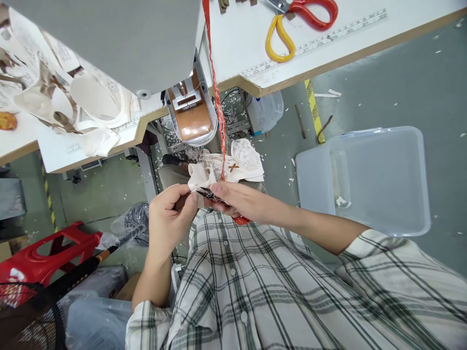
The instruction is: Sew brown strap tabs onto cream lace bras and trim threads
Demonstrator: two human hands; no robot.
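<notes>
- In grip: dark tool [208,194], partly behind right hand [241,198], type unclear
- White cloth [200,176]: edge hidden by left hand [168,214]
- Above grip: machine [120,39], top cut off
- Far up-right: scissors [295,8], blades cut off
- Down-left: fan [31,321], cut off

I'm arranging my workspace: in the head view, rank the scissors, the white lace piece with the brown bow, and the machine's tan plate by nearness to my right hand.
Nearest to the right hand first:
1. White lace piece: just beyond the hand, over the lap.
2. Tan plate: ahead, to the left.
3. Scissors: farther ahead, to the right, on the tabletop.
</notes>
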